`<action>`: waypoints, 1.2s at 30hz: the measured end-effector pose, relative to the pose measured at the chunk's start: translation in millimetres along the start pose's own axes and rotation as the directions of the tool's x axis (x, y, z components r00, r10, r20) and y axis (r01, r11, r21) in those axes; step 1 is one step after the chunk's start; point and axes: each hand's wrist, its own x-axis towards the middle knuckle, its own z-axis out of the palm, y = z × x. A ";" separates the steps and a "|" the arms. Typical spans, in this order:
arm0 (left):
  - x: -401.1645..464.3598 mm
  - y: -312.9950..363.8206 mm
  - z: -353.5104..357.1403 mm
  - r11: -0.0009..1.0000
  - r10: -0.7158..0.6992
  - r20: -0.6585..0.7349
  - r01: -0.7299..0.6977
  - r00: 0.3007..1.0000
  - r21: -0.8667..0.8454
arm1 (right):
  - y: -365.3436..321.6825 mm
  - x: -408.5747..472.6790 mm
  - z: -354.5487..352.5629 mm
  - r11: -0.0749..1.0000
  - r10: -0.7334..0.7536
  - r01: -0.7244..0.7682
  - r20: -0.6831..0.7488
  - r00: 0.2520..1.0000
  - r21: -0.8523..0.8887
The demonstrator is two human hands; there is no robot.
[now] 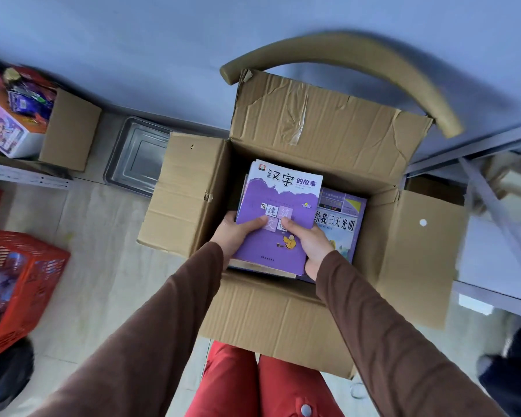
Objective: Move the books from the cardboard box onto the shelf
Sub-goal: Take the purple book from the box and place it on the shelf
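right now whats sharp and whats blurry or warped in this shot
Head view: the purple book and both hands, left hand and right hand, are sharp; the red basket and the edges are smeared; the wide lens bends the chair back and shelf rails; light is soft and even.

the person is wearing long brown sleeves [397, 335] reaching to both wrists, and red trousers [262, 386] that are showing one small pale round button.
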 end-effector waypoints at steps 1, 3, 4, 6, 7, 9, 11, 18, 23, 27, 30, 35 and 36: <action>-12.8 2.7 -0.9 0.999 0.019 -0.012 -0.019 1.000 -0.027 | -4.2 -9.7 5.2 1.000 -0.015 0.015 0.019 1.000 -0.008; -41.0 9.4 -9.1 0.996 0.069 -0.033 -0.071 0.997 -0.053 | -13.4 -32.2 19.1 0.998 -0.057 0.059 0.069 0.996 -0.036; -56.1 13.3 -16.0 0.992 0.103 -0.043 -0.106 0.994 -0.064 | -17.3 -44.5 28.0 0.995 -0.080 0.086 0.099 0.992 -0.053; -89.9 20.2 -34.0 0.980 0.163 -0.074 -0.170 0.984 -0.100 | -21.4 -70.6 49.4 0.986 -0.121 0.138 0.174 0.977 -0.089; -107.3 23.2 -45.1 0.972 0.188 -0.103 -0.200 0.977 -0.124 | -21.2 -83.9 61.2 0.980 -0.141 0.167 0.214 0.967 -0.110; -143.0 27.0 -69.7 0.951 0.239 -0.158 -0.264 0.958 -0.164 | -16.5 -112.0 88.4 0.962 -0.172 0.225 0.297 0.939 -0.155; -178.0 26.6 -96.9 0.928 0.277 -0.207 -0.317 0.938 -0.195 | -6.6 -139.8 117.6 0.939 -0.191 0.281 0.378 0.906 -0.198; -301.0 0.6 -204.8 0.825 0.419 -0.363 -0.516 0.832 -0.231 | 48.9 -233.4 229.9 0.838 -0.222 0.453 0.567 0.793 -0.305; -387.9 -29.1 -294.5 0.739 0.475 -0.475 -0.629 0.741 -0.242 | 112.5 -302.5 319.6 0.781 -0.202 0.519 0.645 0.737 -0.349; -452.2 -59.6 -373.8 0.661 0.501 -0.529 -0.698 0.685 -0.277 | 168.7 -358.2 391.1 0.753 -0.172 0.562 0.723 0.669 -0.341; -492.0 -78.2 -426.0 0.589 0.454 -0.618 -0.737 0.642 -0.332 | 203.9 -398.1 438.0 0.729 -0.145 0.596 0.774 0.616 -0.337; -543.7 -96.4 -493.4 0.461 0.444 -0.716 -0.823 0.539 -0.332 | 242.3 -450.4 509.8 0.693 -0.089 0.639 0.840 0.536 -0.335; -551.9 -97.7 -506.7 0.438 0.446 -0.739 -0.843 0.506 -0.313 | 248.5 -459.7 525.7 0.693 -0.074 0.645 0.859 0.507 -0.321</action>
